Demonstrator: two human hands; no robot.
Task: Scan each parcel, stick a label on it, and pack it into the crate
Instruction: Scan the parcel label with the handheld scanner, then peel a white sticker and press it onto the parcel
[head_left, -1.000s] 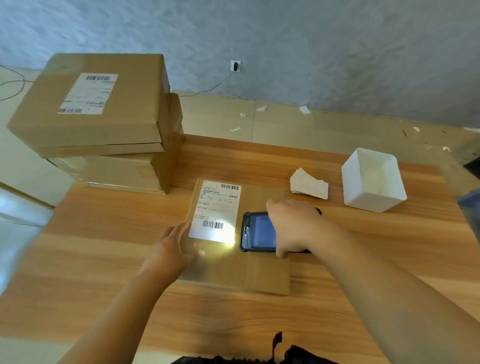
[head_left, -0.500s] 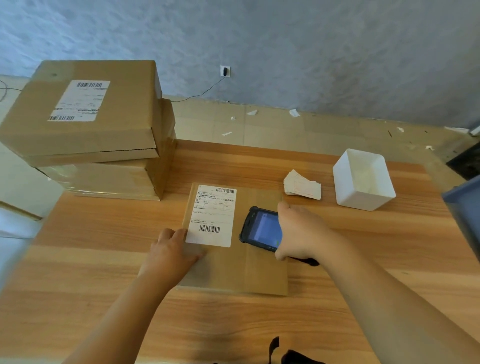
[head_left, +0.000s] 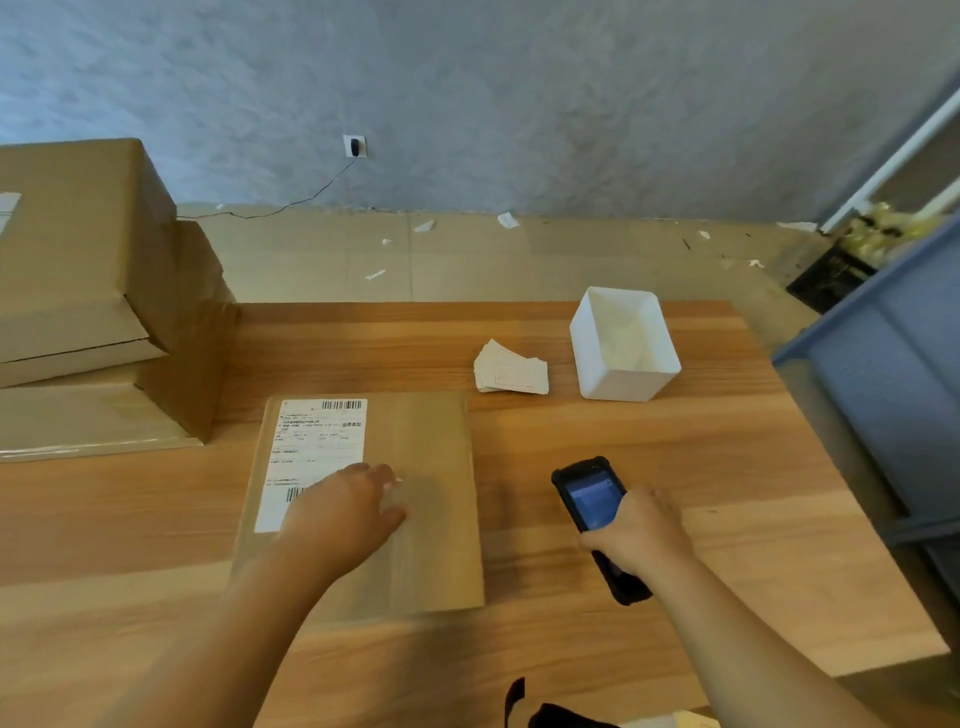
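A flat brown parcel (head_left: 415, 467) lies on the wooden table (head_left: 675, 467), with a white shipping label (head_left: 311, 441) on its left half. My left hand (head_left: 345, 512) rests flat on the parcel, fingers spread, and covers the label's lower right corner. My right hand (head_left: 636, 530) grips a black handheld scanner (head_left: 592, 493) over the table to the right of the parcel, its lit screen facing up. A small stack of white labels (head_left: 511, 366) lies behind the parcel. The blue crate (head_left: 893, 374) stands at the table's right side.
Stacked cardboard boxes (head_left: 93, 312) fill the table's back left. A white open box (head_left: 623, 345) stands right of the label stack. Paper scraps litter the floor behind the table, by the grey wall with a socket and cable. A black object pokes in at the bottom edge.
My right hand has carried the scanner off the parcel to the right; its light no longer shines on the label. My left hand slid right onto the parcel's middle. The view turned right.
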